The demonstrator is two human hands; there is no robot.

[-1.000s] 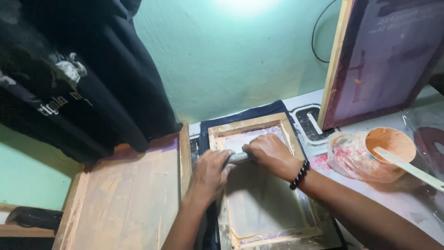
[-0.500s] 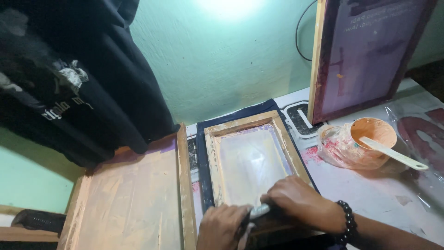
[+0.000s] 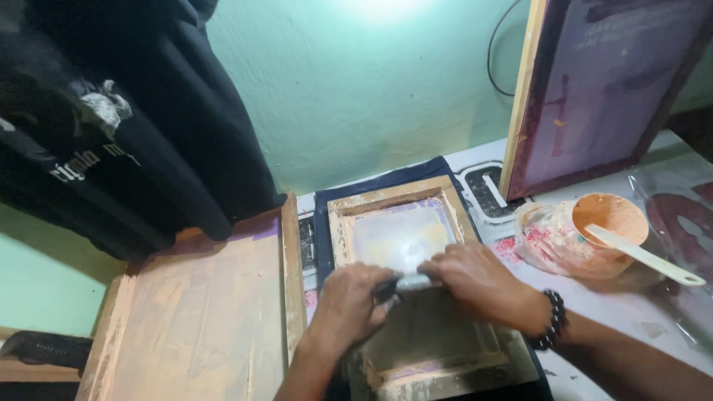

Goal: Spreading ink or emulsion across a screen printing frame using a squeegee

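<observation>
- The left hand (image 3: pixel 349 304) and the right hand (image 3: pixel 475 282) are both closing their fingers around one grey squeegee (image 3: pixel 412 282), one hand at each end of it.
- The squeegee is lying crosswise on the mesh of a wooden-framed screen (image 3: pixel 338 223), about halfway along the frame.
- The screen is resting on a dark blue cloth (image 3: pixel 321 215) near the middle of the table (image 3: pixel 631 319), and the cloth is showing past the frame's far and left sides.
- A black bead bracelet (image 3: pixel 551 321) is sitting on the right wrist.
- A second wooden screen (image 3: pixel 200 312) is lying just beside the first, toward the table's left edge.
- An orange ink tub (image 3: pixel 609 223) with a pale spatula (image 3: pixel 642 256) in it is standing toward the right edge.
- A purple screen (image 3: pixel 601 89) is leaning upright at the far right corner.
- Black garments (image 3: pixel 111 111) are hanging at the far left.
</observation>
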